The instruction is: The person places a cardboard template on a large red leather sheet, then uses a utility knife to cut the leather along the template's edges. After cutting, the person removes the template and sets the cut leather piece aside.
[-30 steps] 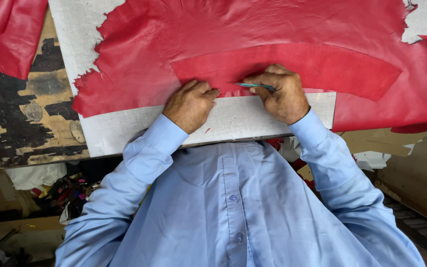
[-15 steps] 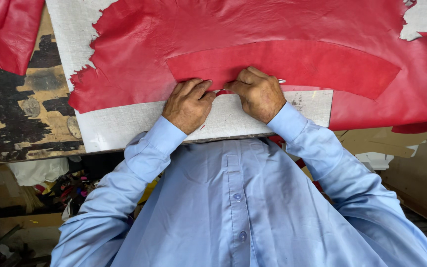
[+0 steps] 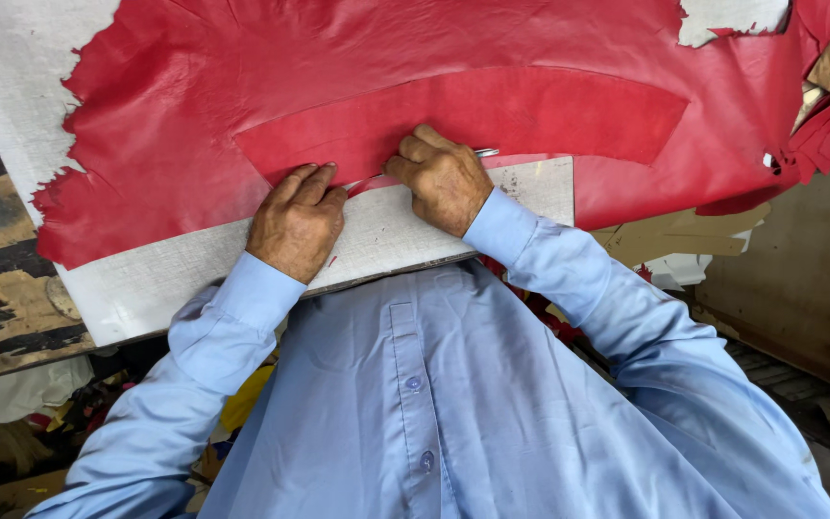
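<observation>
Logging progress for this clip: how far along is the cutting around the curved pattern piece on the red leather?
Done: the curved pattern piece lies flat on the red leather sheet, over the white cutting board. In hand: the left hand presses the pattern's near edge, while the right hand grips a thin metal blade tool there. Left: no cut shows along the far edge or ends.

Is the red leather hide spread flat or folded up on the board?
Spread flat: the red hide covers the white board in one layer, a curved pattern piece on top.
</observation>
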